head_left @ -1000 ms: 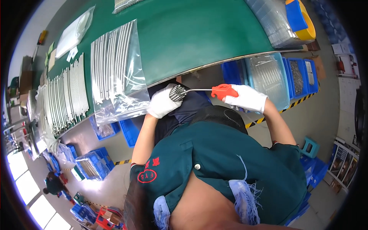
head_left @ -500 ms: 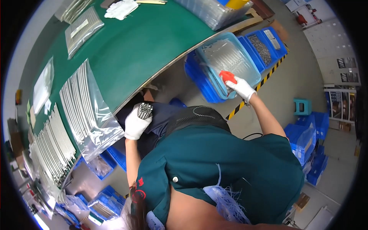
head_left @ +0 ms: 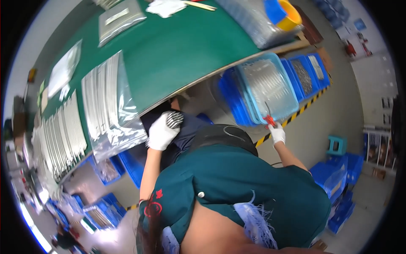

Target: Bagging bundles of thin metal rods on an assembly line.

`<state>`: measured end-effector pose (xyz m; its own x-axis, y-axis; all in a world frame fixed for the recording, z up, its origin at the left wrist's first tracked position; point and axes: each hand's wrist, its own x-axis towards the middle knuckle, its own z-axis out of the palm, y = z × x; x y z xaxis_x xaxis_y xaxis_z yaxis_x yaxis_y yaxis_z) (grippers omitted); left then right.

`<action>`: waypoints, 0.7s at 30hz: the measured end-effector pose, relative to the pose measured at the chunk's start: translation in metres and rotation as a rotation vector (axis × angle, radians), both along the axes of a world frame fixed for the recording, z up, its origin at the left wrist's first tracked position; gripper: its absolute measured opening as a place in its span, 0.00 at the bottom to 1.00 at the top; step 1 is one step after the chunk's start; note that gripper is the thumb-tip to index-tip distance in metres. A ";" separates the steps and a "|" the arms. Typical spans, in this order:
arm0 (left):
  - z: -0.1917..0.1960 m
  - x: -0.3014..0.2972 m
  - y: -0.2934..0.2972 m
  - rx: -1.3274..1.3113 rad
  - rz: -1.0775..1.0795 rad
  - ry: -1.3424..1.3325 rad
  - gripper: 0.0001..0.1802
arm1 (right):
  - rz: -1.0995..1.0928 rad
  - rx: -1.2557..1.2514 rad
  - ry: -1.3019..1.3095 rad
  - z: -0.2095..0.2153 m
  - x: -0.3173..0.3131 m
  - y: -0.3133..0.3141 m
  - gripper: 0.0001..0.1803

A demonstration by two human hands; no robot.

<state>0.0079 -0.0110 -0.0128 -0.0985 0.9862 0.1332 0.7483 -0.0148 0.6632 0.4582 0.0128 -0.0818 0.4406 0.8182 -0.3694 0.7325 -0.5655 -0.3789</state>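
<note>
In the middle of the frame, just below the curved edge of the green desk (head_left: 182, 46), the left hand (head_left: 163, 132) in a white glove is closed around a bundle of thin metal pins (head_left: 174, 120); their ends stick out from the top of the fist like a fan. This hand is over the person's dark lap, near the lower corner of a clear plastic bag (head_left: 111, 101) filled with long metal strips, which hangs a little over the desk edge.

At the right of the frame, the right hand (head_left: 277, 134), also in a white glove, is stretched far out and pinches a tool with red handles (head_left: 269, 122). The tool touches the near rim of a clear plastic box (head_left: 267, 91) that sits on stacked blue bins (head_left: 230, 101) on the floor beside a yellow and black floor line (head_left: 302, 111). The box holds many thin metal parts.

At the left of the frame, more rows of metal strips (head_left: 59, 135) lie on the desk. In the upper part there is another flat bag (head_left: 119, 19) and a yellow roll of tape (head_left: 289, 15).
</note>
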 end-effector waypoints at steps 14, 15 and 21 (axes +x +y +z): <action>0.005 0.009 -0.017 -0.031 0.075 -0.015 0.17 | 0.496 -0.636 0.624 0.092 -0.112 0.090 0.19; 0.002 0.009 -0.017 -0.029 0.064 0.006 0.16 | 0.480 -0.685 0.529 0.080 -0.098 0.089 0.19; -0.004 0.009 -0.014 -0.003 0.041 0.048 0.12 | 0.459 -0.727 0.255 -0.032 -0.002 0.041 0.22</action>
